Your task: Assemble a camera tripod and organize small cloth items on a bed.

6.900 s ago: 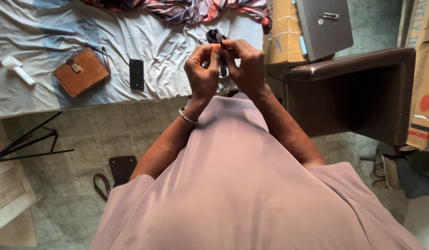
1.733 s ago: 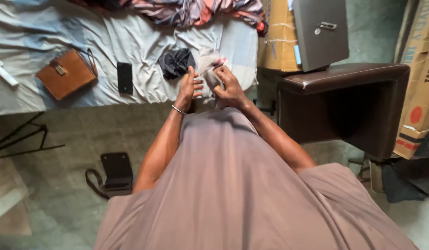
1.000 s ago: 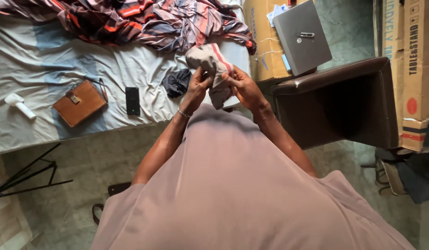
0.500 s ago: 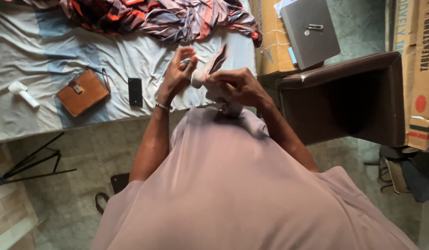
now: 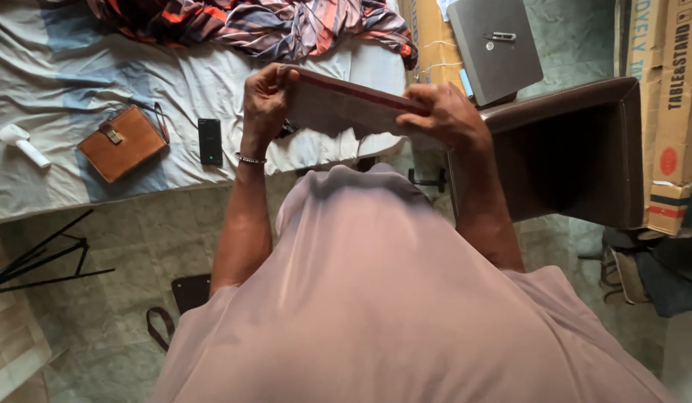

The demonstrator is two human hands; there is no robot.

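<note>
Cloth pulled flat between both hands, above the bed's near edge.

My fingers [image 5: 265, 75] were clenched on the left end of the grey, red-edged cloth [image 5: 346, 108], the left hand [image 5: 265, 101] pinching it high; the right hand [image 5: 444, 116] gripped the other end, so the cloth hung taut between them over the edge of the bed [image 5: 77, 179]. To do this well, I judged both ends should be held level and equally tight, with the red edge straight. Half a second earlier the same cloth was bunched between hands held close together; now they stood well apart. Left of the cloth, on the bed, lay a black phone [image 5: 209, 141] and a brown handbag [image 5: 122, 142]; beyond it, a striped garment [image 5: 286, 26].
</note>
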